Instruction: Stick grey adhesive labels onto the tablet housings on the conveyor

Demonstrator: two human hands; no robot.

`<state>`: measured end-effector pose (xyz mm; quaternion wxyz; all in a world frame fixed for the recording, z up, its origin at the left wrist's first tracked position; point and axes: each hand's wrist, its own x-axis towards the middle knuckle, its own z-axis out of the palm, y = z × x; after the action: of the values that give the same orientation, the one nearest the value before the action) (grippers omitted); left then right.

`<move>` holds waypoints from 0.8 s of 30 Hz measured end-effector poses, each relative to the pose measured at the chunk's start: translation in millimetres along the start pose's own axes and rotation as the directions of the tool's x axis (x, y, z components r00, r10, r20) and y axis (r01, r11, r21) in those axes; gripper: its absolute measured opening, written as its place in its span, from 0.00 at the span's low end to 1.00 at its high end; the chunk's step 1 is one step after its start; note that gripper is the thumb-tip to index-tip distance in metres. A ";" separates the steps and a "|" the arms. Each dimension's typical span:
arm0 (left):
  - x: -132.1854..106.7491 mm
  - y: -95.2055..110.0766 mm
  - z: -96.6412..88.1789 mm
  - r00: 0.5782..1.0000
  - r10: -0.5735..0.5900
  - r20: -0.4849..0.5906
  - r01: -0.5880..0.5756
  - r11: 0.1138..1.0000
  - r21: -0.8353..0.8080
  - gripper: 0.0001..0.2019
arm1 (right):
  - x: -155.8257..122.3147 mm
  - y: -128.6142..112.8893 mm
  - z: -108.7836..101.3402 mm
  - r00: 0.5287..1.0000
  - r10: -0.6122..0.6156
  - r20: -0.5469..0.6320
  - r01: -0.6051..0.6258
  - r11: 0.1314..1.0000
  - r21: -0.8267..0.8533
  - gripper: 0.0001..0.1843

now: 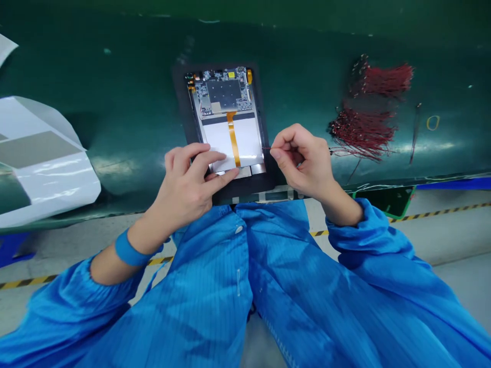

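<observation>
An opened tablet (249, 138) lies in front of me on a dark pad (180, 97). Its circuit board (223, 92) fills the far end, and an orange flex cable (232, 138) runs down over the white panel below. My left hand (192, 176) rests with spread fingers on the tablet's near left part. My right hand (303, 158) is beside the tablet's right edge, thumb and forefinger pinching a thin red wire (266, 148) that reaches toward that edge. More of the wire shows past the hand on its right; its far end at the tablet is too small to make out.
Two bundles of red and black wires (389, 81) lie at the right on the green table mat (146, 66). Close by are a loose wire (415, 133) and a yellow rubber band (432, 122). A white sheet with a grey patch (49, 179) lies at the left.
</observation>
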<state>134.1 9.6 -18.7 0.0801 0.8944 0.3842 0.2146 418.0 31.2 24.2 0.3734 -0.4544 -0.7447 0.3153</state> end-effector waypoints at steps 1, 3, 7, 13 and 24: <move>3.3 -1.4 1.6 1.000 0.021 -0.009 -0.021 1.000 -0.021 0.23 | -0.5 0.9 1.0 1.000 0.007 0.002 -0.007 1.000 0.022 0.06; 8.2 -4.2 7.1 0.999 0.048 -0.024 -0.049 0.998 -0.050 0.25 | -1.8 1.4 2.9 1.000 0.008 0.030 -0.009 0.999 0.038 0.05; 11.7 -3.8 11.6 0.999 -0.001 -0.050 -0.006 0.991 -0.133 0.23 | -5.6 -3.4 4.1 0.995 0.027 0.100 -0.031 0.999 0.037 0.05; 8.4 26.5 -7.4 0.940 -0.167 -0.297 0.117 0.977 -0.179 0.14 | -12.6 -7.2 4.9 0.972 -0.050 0.230 0.061 0.997 -0.041 0.04; -18.3 36.6 9.8 0.946 -0.142 -0.290 0.109 0.986 -0.125 0.15 | -18.9 13.3 15.1 0.923 -0.132 0.362 0.263 0.903 -0.340 0.14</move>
<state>151.1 -28.8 -22.2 0.0826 0.8199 0.4360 0.3617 417.0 17.2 0.5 0.1779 -0.3801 -0.8864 0.1956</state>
